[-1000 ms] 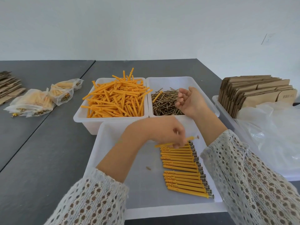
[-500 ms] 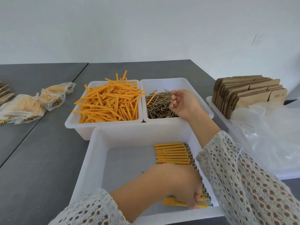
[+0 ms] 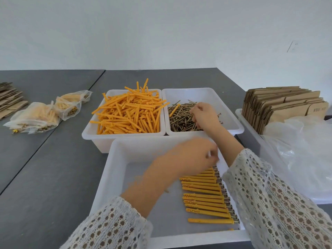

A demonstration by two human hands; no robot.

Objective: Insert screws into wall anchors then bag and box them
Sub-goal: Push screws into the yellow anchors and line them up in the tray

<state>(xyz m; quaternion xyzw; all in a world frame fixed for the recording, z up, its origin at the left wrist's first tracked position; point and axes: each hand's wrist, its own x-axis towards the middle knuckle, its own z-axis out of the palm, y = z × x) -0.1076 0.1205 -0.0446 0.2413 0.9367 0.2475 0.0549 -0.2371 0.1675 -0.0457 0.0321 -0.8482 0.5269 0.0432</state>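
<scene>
A white bin [image 3: 124,140] holds a heap of orange wall anchors [image 3: 129,114]. The bin to its right [image 3: 231,112] holds dark screws [image 3: 181,119] and one stray anchor. My right hand [image 3: 204,116] reaches palm-down into the screw pile, fingertips bunched and pinching at screws. In the near white tray [image 3: 115,177] lies a row of assembled anchors with screws [image 3: 204,200], heads pointing right. My left hand [image 3: 194,155] hovers blurred above the far end of that row, fingers loosely curled, nothing seen in it.
Filled clear bags of anchors [image 3: 36,115] lie on the grey table at left, beside flat cardboard [image 3: 9,99]. At right a white tray [image 3: 240,114] holds upright folded cardboard boxes [image 3: 283,106] and loose clear plastic bags [image 3: 301,150].
My left hand set an assembled anchor at the near end of the row, then rose back toward the far end. My right hand turned palm-down into the screws.
</scene>
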